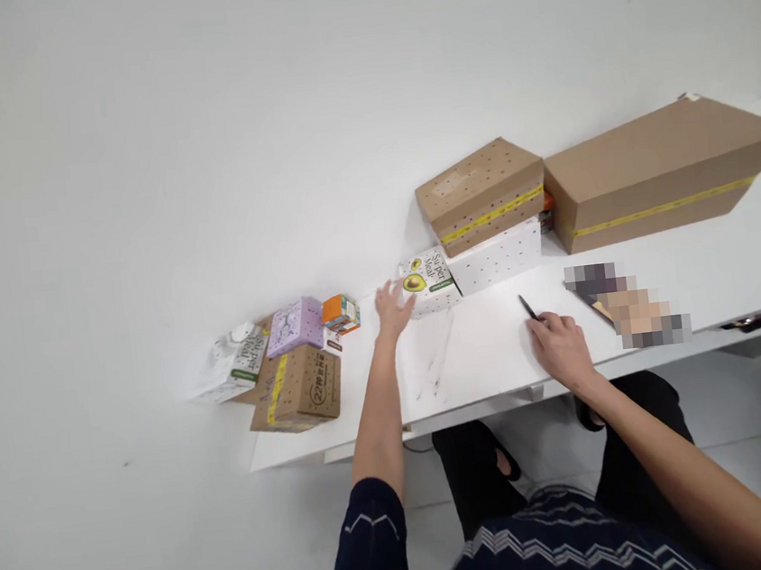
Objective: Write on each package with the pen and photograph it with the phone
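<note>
My left hand reaches out over the white table with fingers apart, right beside a small white box with an avocado picture; it holds nothing. My right hand rests on the table, closed on a thin black pen whose tip points away from me. Behind the avocado box stands a white dotted box with a brown taped box stacked on it.
A long brown taped box lies at the back right. At the left end sit a brown box, a lilac box, a small orange box and a white carton. A blurred patch lies right of my right hand.
</note>
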`<state>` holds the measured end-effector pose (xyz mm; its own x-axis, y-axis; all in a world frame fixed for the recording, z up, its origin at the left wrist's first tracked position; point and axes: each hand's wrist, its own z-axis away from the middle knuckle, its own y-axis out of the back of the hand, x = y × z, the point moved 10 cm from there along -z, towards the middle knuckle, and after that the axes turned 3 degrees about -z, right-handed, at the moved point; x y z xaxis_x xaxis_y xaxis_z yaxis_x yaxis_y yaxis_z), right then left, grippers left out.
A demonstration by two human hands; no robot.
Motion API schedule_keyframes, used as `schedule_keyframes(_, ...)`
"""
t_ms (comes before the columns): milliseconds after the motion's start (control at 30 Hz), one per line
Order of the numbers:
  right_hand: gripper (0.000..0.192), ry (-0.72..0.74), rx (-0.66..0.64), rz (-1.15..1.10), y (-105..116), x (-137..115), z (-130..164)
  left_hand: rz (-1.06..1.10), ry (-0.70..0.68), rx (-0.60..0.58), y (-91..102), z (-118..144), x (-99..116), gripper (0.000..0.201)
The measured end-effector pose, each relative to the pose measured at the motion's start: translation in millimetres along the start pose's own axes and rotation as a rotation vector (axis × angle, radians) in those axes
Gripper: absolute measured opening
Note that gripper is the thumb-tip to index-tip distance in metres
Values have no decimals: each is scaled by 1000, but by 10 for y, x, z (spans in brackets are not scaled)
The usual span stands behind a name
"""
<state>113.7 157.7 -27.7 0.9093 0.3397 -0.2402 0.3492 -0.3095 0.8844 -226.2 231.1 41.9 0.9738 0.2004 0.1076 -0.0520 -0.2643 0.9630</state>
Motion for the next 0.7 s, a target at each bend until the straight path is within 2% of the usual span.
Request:
schedule_keyframes(67,28,9,6,-8,-9,2,-1,-65,246,139,250,79,-558,52)
schedule_keyframes(133,29,10,4,-16,-13,-8,-9,-93,362,185,409,147,-1001,63)
schedule_keyframes(200,31,-4,4,-22,-13,-14,-20,-167,494,108,430,194,-1402,74)
schedule_keyframes(267,33,-22,6,-30,-14,-12,-30,-213,515,11,381,183,-1594,73)
schedule_keyframes(367,35,-36,-16,-60,-43,2,-39,-193,527,25,380,153,-1615,61)
schedule_keyframes(467,39,-44,-51,-91,-84,29,-43,-138,579,86,406,166,-1493,49)
schedule_keyframes(533,41,-51,-60,-105,-96,49,-47,-94,597,101,411,223,-1376,47)
schedule_keyframes(600,42,-54,-61,-116,-100,61,-49,-34,574,113,413,354,-1228,49)
schedule_keyframes(700,44,-50,-56,-126,-98,60,-50,56,475,133,393,725,-939,50)
